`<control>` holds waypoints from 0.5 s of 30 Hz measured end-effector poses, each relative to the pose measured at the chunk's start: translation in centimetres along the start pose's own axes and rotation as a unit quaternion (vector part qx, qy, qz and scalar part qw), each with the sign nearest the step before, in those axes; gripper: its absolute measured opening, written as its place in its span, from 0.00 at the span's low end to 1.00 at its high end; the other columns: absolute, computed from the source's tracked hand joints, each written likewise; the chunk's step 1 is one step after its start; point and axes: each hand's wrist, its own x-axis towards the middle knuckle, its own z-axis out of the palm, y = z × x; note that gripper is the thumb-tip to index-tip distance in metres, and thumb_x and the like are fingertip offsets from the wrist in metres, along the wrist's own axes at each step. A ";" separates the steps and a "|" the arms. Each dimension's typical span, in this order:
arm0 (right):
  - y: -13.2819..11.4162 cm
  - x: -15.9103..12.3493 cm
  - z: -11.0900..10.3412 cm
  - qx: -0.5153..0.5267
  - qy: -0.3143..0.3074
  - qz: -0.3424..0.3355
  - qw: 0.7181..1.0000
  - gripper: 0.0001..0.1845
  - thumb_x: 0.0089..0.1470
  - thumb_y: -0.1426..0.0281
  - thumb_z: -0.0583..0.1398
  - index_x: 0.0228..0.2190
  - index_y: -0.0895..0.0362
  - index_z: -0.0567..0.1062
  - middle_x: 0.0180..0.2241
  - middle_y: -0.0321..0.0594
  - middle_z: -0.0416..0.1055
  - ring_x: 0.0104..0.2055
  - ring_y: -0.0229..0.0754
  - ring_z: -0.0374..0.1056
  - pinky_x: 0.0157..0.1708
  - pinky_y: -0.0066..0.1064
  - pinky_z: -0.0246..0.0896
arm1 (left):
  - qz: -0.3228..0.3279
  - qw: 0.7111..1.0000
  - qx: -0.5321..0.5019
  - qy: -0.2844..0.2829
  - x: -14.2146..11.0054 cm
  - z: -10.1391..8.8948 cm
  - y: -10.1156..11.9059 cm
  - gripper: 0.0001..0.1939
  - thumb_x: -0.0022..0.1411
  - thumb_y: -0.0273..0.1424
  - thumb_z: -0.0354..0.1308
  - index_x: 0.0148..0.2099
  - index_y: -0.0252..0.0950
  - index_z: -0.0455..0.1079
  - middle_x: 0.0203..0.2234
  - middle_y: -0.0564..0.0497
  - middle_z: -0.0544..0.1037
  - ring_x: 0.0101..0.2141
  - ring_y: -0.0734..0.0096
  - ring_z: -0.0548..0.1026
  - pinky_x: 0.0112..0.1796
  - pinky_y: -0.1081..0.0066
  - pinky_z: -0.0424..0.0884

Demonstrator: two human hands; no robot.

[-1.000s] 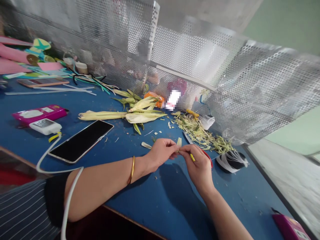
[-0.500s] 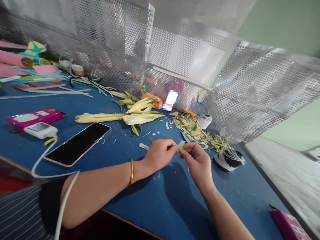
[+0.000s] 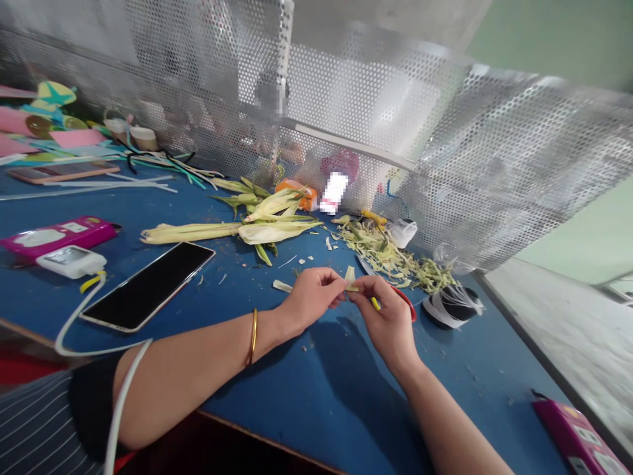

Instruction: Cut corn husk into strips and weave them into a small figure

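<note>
My left hand (image 3: 316,295) and my right hand (image 3: 386,320) meet above the blue table, fingertips pinched together on a small pale green strip of corn husk (image 3: 350,276). Part of the strip is hidden by the fingers. Behind my right hand lies a pair of scissors, its red handle (image 3: 406,300) partly covered by the hand. A cut piece of husk (image 3: 281,285) rests on the table just left of my left hand. Farther back are whole corn husks (image 3: 277,231) and a heap of shredded husk (image 3: 383,254).
A phone (image 3: 148,287), a white device (image 3: 72,261) with a cable and a magenta box (image 3: 59,236) lie at left. A black spool (image 3: 452,307) with white ribbon stands at right, another magenta box (image 3: 576,429) nearer. A perforated screen (image 3: 346,86) runs along the back.
The husk strip now stands more upright between my fingertips. My view has shifted slightly, and the scissors' red and yellow handle now shows behind my right hand.
</note>
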 end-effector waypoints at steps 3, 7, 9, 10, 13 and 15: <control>0.0 0.0 0.0 -0.034 -0.002 -0.021 0.999 0.03 0.57 0.70 0.60 0.31 0.53 0.73 0.29 0.34 0.71 0.33 0.40 0.67 0.35 0.31 0.60 | -0.051 0.997 -0.061 -0.010 -0.1 0.1 0.3 0.09 0.55 0.31 0.57 0.25 0.34 0.68 0.20 0.54 0.73 0.22 0.77 0.68 0.27 0.75 0.66; 0.0 0.0 0.1 -0.016 0.001 -0.004 1.000 0.05 0.57 0.70 0.60 0.28 0.53 0.72 0.27 0.33 0.70 0.31 0.39 0.65 0.33 0.30 0.59 | -0.081 0.993 -0.086 -0.006 -0.2 0.2 0.6 0.05 0.53 0.30 0.59 0.27 0.34 0.70 0.21 0.54 0.74 0.23 0.77 0.70 0.28 0.75 0.68; 0.0 0.0 0.2 0.005 -0.004 0.014 1.000 0.05 0.56 0.69 0.61 0.28 0.54 0.72 0.27 0.33 0.71 0.31 0.39 0.65 0.33 0.30 0.59 | -0.077 0.994 -0.083 0.003 -0.2 0.2 0.5 0.04 0.53 0.29 0.59 0.27 0.34 0.70 0.21 0.54 0.73 0.23 0.77 0.71 0.29 0.75 0.68; 0.0 0.0 0.2 0.017 -0.007 0.025 1.000 0.04 0.56 0.69 0.61 0.29 0.54 0.72 0.27 0.34 0.71 0.31 0.39 0.66 0.33 0.31 0.59 | -0.065 0.995 -0.075 0.006 -0.1 0.2 0.4 0.04 0.53 0.29 0.59 0.27 0.34 0.70 0.20 0.55 0.73 0.23 0.77 0.70 0.29 0.75 0.68; 0.1 0.1 0.1 0.049 -0.007 0.058 0.997 0.05 0.55 0.69 0.62 0.28 0.54 0.73 0.26 0.34 0.72 0.31 0.40 0.67 0.34 0.31 0.60 | -0.001 1.000 -0.022 0.009 0.1 0.1 -0.1 0.06 0.54 0.30 0.58 0.28 0.34 0.72 0.20 0.54 0.74 0.23 0.76 0.70 0.28 0.74 0.68; 0.1 0.2 0.1 0.074 -0.003 0.079 0.994 0.05 0.54 0.68 0.62 0.27 0.55 0.72 0.26 0.34 0.72 0.30 0.40 0.67 0.34 0.32 0.61 | 0.051 0.998 0.035 0.009 0.2 0.0 -0.4 0.07 0.55 0.31 0.57 0.28 0.34 0.73 0.22 0.53 0.76 0.24 0.74 0.71 0.28 0.74 0.67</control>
